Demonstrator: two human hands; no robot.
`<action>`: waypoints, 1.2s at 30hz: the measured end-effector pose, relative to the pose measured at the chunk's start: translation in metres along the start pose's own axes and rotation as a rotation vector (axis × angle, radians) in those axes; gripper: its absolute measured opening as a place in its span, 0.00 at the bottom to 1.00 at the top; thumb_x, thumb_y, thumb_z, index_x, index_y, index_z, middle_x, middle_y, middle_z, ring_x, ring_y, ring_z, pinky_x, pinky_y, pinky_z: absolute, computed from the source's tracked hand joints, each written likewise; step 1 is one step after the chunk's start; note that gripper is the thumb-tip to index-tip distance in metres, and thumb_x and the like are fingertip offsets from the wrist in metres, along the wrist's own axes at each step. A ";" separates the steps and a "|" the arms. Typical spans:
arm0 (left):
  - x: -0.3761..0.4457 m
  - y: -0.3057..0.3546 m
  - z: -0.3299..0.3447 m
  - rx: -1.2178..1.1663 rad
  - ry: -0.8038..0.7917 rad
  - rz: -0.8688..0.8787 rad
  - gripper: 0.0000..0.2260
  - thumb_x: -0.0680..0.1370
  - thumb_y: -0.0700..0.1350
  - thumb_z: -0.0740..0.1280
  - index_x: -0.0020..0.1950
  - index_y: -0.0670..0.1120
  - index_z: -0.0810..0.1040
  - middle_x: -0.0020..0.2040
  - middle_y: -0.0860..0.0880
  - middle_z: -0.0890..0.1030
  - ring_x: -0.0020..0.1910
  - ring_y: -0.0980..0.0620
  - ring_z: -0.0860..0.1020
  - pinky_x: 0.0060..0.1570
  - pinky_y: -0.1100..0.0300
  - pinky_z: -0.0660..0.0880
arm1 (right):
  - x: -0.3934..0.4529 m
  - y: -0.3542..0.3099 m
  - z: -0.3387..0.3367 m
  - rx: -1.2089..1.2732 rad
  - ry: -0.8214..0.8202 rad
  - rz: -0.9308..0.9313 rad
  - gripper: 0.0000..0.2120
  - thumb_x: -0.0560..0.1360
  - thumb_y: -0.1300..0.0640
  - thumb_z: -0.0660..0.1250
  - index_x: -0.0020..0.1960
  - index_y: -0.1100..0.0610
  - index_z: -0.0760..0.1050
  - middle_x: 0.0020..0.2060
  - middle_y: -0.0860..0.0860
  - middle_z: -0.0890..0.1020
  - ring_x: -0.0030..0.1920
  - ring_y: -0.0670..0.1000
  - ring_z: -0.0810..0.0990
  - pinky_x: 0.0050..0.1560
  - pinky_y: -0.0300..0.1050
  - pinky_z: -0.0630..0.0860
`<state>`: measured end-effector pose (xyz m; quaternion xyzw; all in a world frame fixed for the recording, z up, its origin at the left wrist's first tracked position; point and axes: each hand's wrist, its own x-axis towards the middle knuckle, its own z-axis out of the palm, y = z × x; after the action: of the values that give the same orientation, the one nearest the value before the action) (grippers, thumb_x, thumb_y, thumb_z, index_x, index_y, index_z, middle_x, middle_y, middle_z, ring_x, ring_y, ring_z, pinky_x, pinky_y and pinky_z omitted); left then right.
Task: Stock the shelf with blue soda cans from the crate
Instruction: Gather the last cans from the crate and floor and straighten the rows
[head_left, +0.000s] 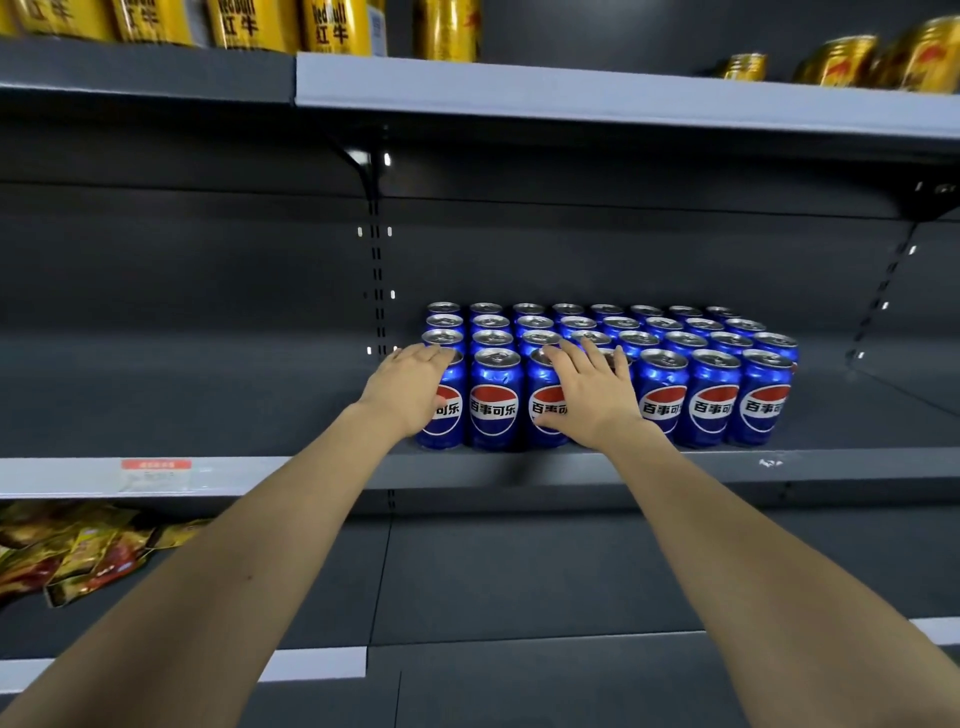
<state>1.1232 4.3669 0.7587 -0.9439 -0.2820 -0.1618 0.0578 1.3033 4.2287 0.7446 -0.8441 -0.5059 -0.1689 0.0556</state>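
Dark grey shelf (675, 470), blue cans (711, 400) upright; both hands' fingers (576, 353) extended, resting on front cans.

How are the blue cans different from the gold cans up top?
The blue soda cans are blue with a red, white and blue round logo; the gold cans are yellow-gold with red writing. The blue soda cans stand in neat rows on the middle shelf, where the hands are touching them; the gold cans sit one shelf higher, untouched. Both kinds stand upright.
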 end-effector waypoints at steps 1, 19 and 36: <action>0.000 0.001 0.000 0.003 0.003 -0.006 0.29 0.78 0.45 0.65 0.76 0.46 0.56 0.75 0.46 0.62 0.74 0.48 0.58 0.72 0.55 0.54 | 0.000 0.001 0.000 -0.006 -0.005 -0.001 0.41 0.74 0.40 0.65 0.77 0.52 0.47 0.77 0.50 0.50 0.77 0.54 0.44 0.75 0.60 0.41; 0.016 0.042 0.015 0.015 0.074 0.076 0.28 0.79 0.53 0.62 0.76 0.51 0.55 0.77 0.51 0.57 0.76 0.52 0.53 0.73 0.49 0.44 | 0.002 0.013 0.002 -0.014 -0.010 -0.062 0.39 0.76 0.42 0.63 0.78 0.52 0.48 0.77 0.49 0.51 0.77 0.52 0.45 0.74 0.56 0.39; 0.001 0.062 0.009 -0.018 0.071 -0.013 0.33 0.79 0.56 0.60 0.78 0.47 0.46 0.78 0.47 0.51 0.77 0.49 0.48 0.73 0.49 0.44 | -0.008 0.014 -0.003 -0.008 0.040 -0.039 0.47 0.75 0.36 0.60 0.77 0.55 0.34 0.77 0.53 0.40 0.77 0.53 0.38 0.74 0.55 0.37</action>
<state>1.1608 4.3175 0.7498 -0.9361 -0.2846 -0.1982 0.0584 1.3115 4.2146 0.7461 -0.8307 -0.5203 -0.1888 0.0591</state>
